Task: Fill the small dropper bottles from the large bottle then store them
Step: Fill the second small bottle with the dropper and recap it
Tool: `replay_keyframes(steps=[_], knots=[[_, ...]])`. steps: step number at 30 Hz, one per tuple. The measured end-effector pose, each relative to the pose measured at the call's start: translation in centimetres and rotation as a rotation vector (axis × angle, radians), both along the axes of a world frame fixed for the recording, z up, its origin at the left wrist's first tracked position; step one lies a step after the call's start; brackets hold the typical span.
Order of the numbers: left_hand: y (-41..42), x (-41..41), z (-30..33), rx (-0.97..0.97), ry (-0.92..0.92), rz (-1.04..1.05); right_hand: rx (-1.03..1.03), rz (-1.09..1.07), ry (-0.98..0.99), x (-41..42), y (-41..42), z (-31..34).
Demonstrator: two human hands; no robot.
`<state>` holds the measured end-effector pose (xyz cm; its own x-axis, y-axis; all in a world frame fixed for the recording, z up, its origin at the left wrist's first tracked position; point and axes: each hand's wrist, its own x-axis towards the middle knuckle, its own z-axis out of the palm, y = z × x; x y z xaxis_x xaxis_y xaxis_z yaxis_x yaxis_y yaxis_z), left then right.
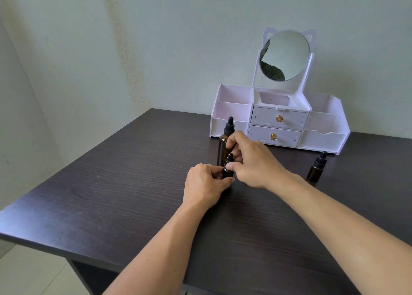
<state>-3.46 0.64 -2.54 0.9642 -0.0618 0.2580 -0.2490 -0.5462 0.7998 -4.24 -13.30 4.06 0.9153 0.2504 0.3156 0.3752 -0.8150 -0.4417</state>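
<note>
Right, both hands, left hand (204,183) and right hand (252,161), grasp 1 small bottle (228,168), its cap on; filling and storing remain.

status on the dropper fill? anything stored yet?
Nothing visibly done: no bottles show in the organizer. In hand: left hand holds a small dropper bottle while right hand pinches its cap. Large bottle is capped. Left: second small bottle, filling, storing.
</note>
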Motion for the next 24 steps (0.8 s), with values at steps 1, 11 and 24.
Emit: replay_keyframes(steps=[1, 11, 24], knots=[[0.0, 0.0, 0.0, 0.000, 0.000, -0.001, -0.002, -0.009, -0.008, 0.0, 0.0, -0.1], [-0.1, 0.0, -0.1, -0.012, -0.004, 0.012, 0.069, 0.022, 0.011, 0.0, -0.2, -0.3], [0.1, -0.7, 0.5, 0.011, -0.012, -0.007, 0.077, -0.059, 0.019, -1.7, -3.8, -3.7]])
